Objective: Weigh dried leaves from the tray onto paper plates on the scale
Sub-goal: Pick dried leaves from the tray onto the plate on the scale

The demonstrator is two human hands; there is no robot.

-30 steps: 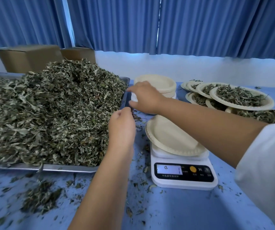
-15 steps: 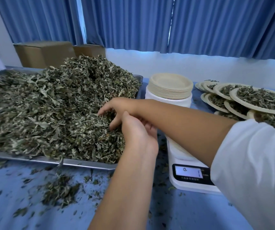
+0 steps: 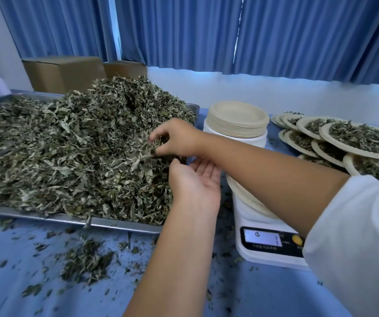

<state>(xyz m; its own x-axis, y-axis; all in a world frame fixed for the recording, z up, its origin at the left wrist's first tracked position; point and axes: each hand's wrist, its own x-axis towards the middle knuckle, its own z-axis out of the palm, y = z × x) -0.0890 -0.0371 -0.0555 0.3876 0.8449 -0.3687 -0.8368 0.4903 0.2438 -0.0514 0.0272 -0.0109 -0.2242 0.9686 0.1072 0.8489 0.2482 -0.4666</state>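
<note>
A big heap of dried leaves (image 3: 69, 152) fills the metal tray (image 3: 115, 223) on the left. My right hand (image 3: 177, 139) reaches across from the right and grips a bunch of leaves at the heap's right edge. Just below it, my left hand (image 3: 195, 181) is held palm up with straight fingers against the heap. An empty paper plate (image 3: 243, 194) lies on the white scale (image 3: 264, 252), and my right forearm hides most of it. The scale's display is lit.
A stack of empty paper plates (image 3: 236, 120) stands on a white tub (image 3: 258, 141) behind the scale. Several leaf-filled plates (image 3: 362, 138) overlap at the right. Loose leaves (image 3: 85, 259) litter the blue table in front. Cardboard boxes (image 3: 62, 74) stand behind the tray.
My right hand came from the plate stack to the heap and curled round a bunch of leaves. My left hand turned palm up beneath it. The view shifted left and closer.
</note>
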